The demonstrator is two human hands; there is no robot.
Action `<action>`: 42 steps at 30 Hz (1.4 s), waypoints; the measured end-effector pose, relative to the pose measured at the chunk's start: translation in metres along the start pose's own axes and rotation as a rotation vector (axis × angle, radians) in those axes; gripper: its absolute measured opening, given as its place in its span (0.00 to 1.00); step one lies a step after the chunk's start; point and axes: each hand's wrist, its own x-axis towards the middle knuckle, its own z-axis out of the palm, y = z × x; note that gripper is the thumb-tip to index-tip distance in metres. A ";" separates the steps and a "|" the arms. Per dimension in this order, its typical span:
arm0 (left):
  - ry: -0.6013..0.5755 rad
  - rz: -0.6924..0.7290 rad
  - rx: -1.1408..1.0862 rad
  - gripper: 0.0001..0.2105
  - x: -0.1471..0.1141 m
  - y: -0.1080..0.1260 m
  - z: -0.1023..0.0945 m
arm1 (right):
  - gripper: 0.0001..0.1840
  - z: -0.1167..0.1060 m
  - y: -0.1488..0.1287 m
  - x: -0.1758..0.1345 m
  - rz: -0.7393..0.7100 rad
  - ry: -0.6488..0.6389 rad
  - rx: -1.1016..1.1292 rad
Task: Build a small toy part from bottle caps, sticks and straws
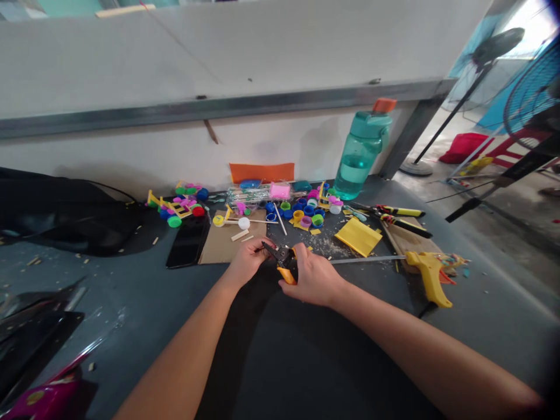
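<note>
My right hand (317,277) is closed around the orange handles of small black-jawed wire strippers (282,255). The jaws point up and left toward my left hand (247,263), whose fingers are pinched together at the tip of the tool. Whatever those fingers hold is too small and hidden to make out. Just beyond my hands lie a brown cardboard piece (219,240) with thin wooden bits, a white cap (244,223) and a thin white stick (280,220). Several coloured bottle caps (298,215) are bunched behind the strippers.
A black phone (187,244) lies left of the cardboard. To the right are yellow paper (359,236), a yellow glue gun (427,274) and yellow-and-black handled pliers (406,226). A teal bottle (359,154) stands by the white partition (262,52). A black bag (56,210) sits at left.
</note>
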 end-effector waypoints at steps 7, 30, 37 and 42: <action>-0.041 0.049 0.004 0.10 0.002 0.004 0.000 | 0.27 -0.002 -0.001 0.000 -0.012 -0.050 0.022; -0.009 -0.089 -0.071 0.12 0.001 0.002 -0.002 | 0.23 -0.008 -0.003 0.000 -0.019 -0.033 -0.044; -0.017 -0.067 -0.019 0.09 0.001 0.000 -0.004 | 0.24 -0.010 -0.002 -0.001 -0.036 -0.043 -0.017; 0.034 -0.138 -0.079 0.08 0.001 -0.002 -0.002 | 0.24 -0.010 -0.002 0.000 -0.033 -0.027 -0.005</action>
